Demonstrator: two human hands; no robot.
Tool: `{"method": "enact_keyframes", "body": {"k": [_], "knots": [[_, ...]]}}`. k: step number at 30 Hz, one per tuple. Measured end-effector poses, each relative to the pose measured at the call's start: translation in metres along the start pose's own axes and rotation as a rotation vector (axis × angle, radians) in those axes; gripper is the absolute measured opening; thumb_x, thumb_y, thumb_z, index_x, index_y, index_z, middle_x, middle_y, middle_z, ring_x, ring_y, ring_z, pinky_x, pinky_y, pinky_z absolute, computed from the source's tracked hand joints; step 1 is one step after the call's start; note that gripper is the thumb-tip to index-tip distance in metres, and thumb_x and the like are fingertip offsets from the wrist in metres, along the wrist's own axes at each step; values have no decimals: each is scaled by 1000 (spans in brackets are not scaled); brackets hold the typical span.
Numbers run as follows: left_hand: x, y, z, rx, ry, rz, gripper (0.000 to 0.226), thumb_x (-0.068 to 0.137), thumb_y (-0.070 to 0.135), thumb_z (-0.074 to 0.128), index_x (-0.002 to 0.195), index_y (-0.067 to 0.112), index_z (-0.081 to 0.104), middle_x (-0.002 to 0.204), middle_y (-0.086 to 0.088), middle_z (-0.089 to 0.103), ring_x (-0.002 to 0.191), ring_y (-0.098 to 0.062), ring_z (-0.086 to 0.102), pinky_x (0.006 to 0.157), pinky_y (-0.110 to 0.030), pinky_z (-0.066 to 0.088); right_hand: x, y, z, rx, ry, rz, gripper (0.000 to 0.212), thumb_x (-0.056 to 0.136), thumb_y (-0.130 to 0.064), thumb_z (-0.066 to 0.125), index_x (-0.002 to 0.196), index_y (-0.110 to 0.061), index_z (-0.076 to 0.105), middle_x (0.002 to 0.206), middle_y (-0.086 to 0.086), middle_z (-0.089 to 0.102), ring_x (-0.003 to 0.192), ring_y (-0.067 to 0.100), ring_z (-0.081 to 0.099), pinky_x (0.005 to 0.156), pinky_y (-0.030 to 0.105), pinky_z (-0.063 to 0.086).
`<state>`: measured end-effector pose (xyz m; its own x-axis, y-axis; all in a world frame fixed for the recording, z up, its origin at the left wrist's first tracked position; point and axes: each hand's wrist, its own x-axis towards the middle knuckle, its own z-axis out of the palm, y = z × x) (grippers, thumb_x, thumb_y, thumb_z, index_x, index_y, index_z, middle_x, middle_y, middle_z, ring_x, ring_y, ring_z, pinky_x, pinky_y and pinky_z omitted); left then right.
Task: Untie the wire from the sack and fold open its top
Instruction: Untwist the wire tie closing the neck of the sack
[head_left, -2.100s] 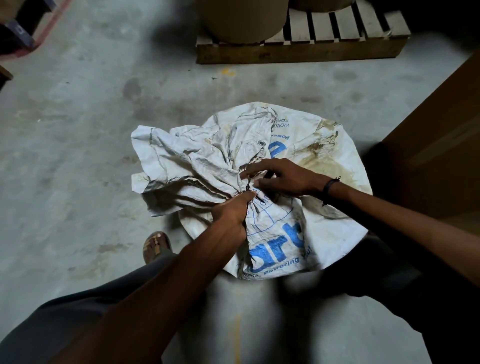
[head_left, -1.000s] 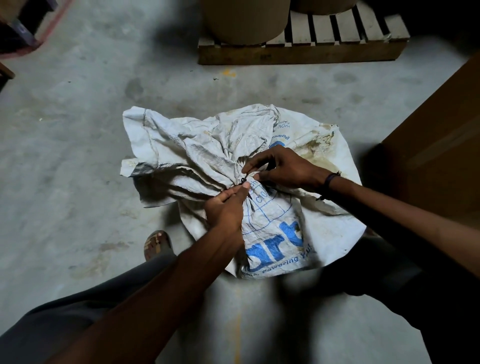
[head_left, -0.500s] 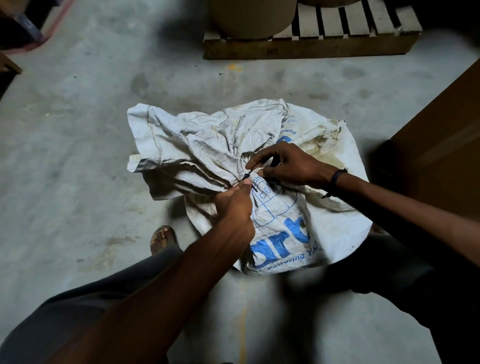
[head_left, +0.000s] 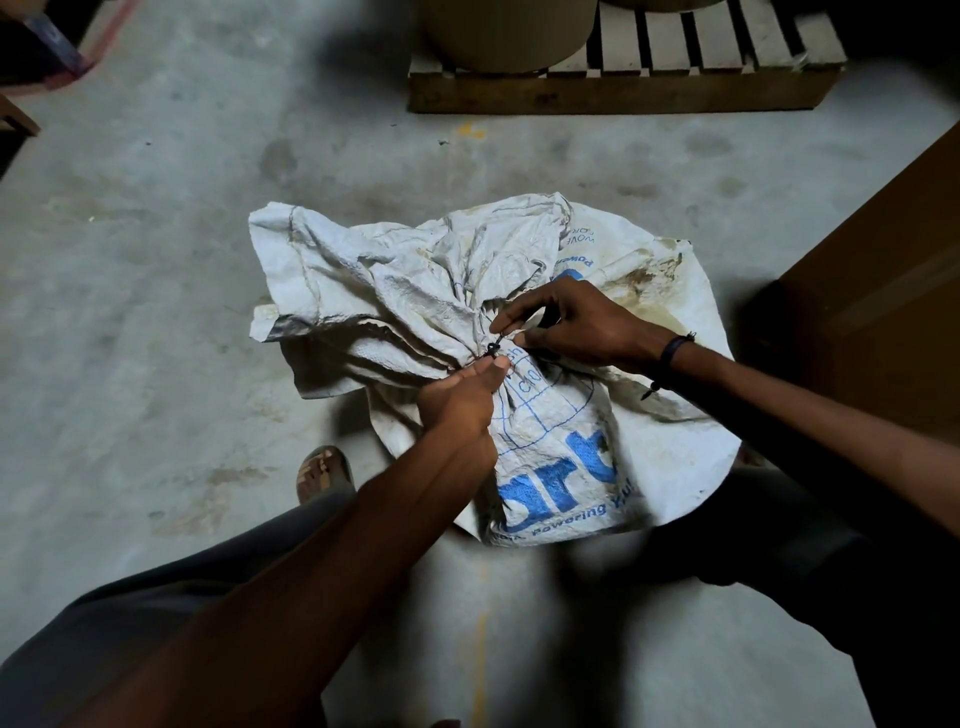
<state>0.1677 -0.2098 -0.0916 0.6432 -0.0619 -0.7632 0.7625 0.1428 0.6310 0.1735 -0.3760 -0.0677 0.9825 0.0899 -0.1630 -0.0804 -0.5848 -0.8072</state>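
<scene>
- Sack (head_left: 561, 457): white woven, on the concrete floor (head_left: 156, 312), neck bunched at centre.
- Wire (head_left: 492, 349): dark, around the neck.
- Right hand (head_left: 576, 325): fingertips pinching the wire end.
- Left hand (head_left: 460, 400): gripping the neck just below.

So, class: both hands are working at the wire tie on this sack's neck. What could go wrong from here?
1. The right hand pinches a thin wire end; it could prick a fingertip or snap.
2. The left hand grips the bunched neck of the sack just under the tie, so the gathers may stay tight and bind the wire.
</scene>
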Motion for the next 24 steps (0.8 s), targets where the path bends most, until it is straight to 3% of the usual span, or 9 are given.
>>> {"method": "enact_keyframes", "body": {"k": [3,6,9,11,14,17,19,22,24], "knots": [[3,0,-3,14,-7,12,36,95,4,71,129,-6,66,130,-25,69,126,-38,65,115,-52,47,2,-1,-2,-8,-21,-13,29,90,5,69,113,-10,79,113,5,79,72,-22,62,69,3,47],[2,1,-5,58,-19,34,24,95,9,72,118,2,72,126,-22,72,112,-31,70,108,-46,53,2,-4,-3,-57,-51,-48,30,90,5,68,114,-10,79,113,3,78,76,-23,62,69,2,46],[2,1,-4,-3,34,73,25,89,4,78,112,-4,74,118,-25,74,115,-37,71,109,-51,53,0,-7,-3,-75,-60,-62,32,90,5,67,114,-11,79,113,3,77,95,-4,69,81,21,58],[2,-1,-2,16,100,131,12,84,1,82,94,-1,76,107,-25,77,111,-41,73,105,-53,56,0,-8,-2,-82,-65,-71,31,91,3,66,115,-12,78,113,4,76,103,10,71,84,29,58],[1,-4,-5,84,113,192,12,81,6,87,80,8,76,97,-23,79,105,-42,75,100,-54,58,0,-9,-2,-102,-56,-123,24,96,-3,64,114,-13,78,111,6,77,77,-4,66,67,6,44],[-1,-4,-8,145,115,249,13,79,10,89,76,12,76,91,-20,79,100,-39,77,97,-54,60,2,-10,-1,-125,-43,-165,18,98,-9,66,112,-12,77,101,2,78,75,4,65,66,5,40],[-2,-4,-8,173,126,268,13,79,10,89,75,12,76,89,-19,79,96,-37,78,96,-53,61,3,-11,0,-169,-50,-184,17,96,-12,70,111,-11,78,92,-4,75,74,-3,63,68,4,40],[-3,-2,-9,175,129,277,14,79,8,88,74,13,76,89,-21,79,97,-40,77,95,-55,61,6,-11,1,-183,-48,-186,19,93,-15,76,111,-10,80,100,2,78,84,4,69,70,3,41],[-4,1,-10,173,108,282,11,80,7,87,78,10,76,92,-24,79,99,-42,76,96,-57,59,7,-10,2,-170,-13,-190,18,91,-19,79,107,-13,82,104,3,78,91,12,71,73,12,45]]}}
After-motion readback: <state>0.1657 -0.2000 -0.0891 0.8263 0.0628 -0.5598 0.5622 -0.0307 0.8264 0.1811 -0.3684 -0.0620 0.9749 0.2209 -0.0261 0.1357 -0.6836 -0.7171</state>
